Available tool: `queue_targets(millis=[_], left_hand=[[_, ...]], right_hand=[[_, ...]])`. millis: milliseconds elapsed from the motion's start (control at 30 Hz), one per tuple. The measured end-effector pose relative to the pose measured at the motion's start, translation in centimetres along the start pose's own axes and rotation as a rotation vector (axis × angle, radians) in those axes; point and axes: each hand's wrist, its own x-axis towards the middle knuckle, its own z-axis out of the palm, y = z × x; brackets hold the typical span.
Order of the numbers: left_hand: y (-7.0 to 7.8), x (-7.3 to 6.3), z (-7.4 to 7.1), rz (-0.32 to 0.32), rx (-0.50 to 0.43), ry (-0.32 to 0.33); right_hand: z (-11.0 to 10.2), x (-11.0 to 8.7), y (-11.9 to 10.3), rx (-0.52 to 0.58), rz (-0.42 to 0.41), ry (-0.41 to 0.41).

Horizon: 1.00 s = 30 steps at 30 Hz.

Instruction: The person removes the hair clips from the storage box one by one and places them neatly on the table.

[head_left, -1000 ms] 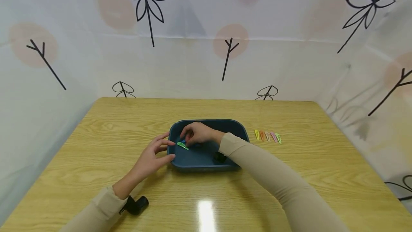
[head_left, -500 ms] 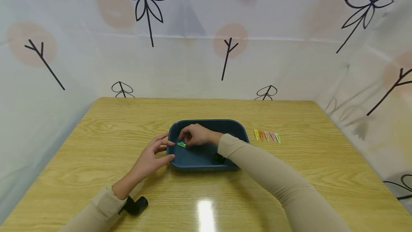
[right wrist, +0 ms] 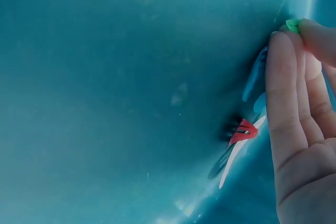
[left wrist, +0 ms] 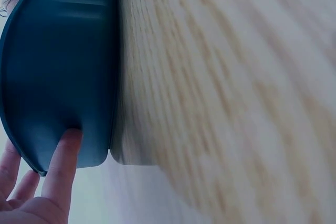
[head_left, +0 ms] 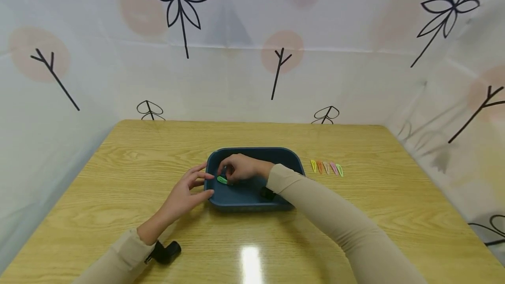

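Pinching a green clip [head_left: 222, 180] between thumb and fingertips, the right hand [head_left: 241, 168] reaches down into the left part of the bin [head_left: 252, 208]. In the right wrist view, the clip shows only as a small green end at the fingertips, while the other fingers lie side by side, nearly straight. Near these fingers, inside the bin, lie a blue clip [right wrist: 255, 74], a red clip [right wrist: 244, 130] and a white clip [right wrist: 236, 152]; the red one overlaps the white one. A second blue piece [right wrist: 260, 102] is partly hidden by the hand, too little of it showing to tell its shape.

The left hand [head_left: 187, 194] touches the left end of the bin with its fingers spread and relaxed, not clenched. The left wrist view shows one fingertip against the outer wall and other fingers by the rim.

The bin stands on a wooden table [head_left: 138, 165]. On the table, just right of the bin, five clips form a row, from left to right: yellow [head_left: 313, 166], orange, pale, pink and light green. Each arm wears a beige sleeve, and a black device [head_left: 169, 252] sits at the left wrist. Behind the table hangs a pale cloth [head_left: 236, 82] with black line plants.
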Motion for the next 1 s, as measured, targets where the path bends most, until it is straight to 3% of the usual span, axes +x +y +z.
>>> queue_targets(millis=[667, 1000], left_hand=[[0.2, -0.1, 0.1, 0.015, -0.005, 0.009], [0.2, -0.3, 0.1, 0.011, 0.007, 0.011]], right_hand=[[-1.7, -2.5, -1.0, 0.200, -0.009, 0.100], [-2.6, -4.3, -2.0, 0.283, -0.054, 0.177]])
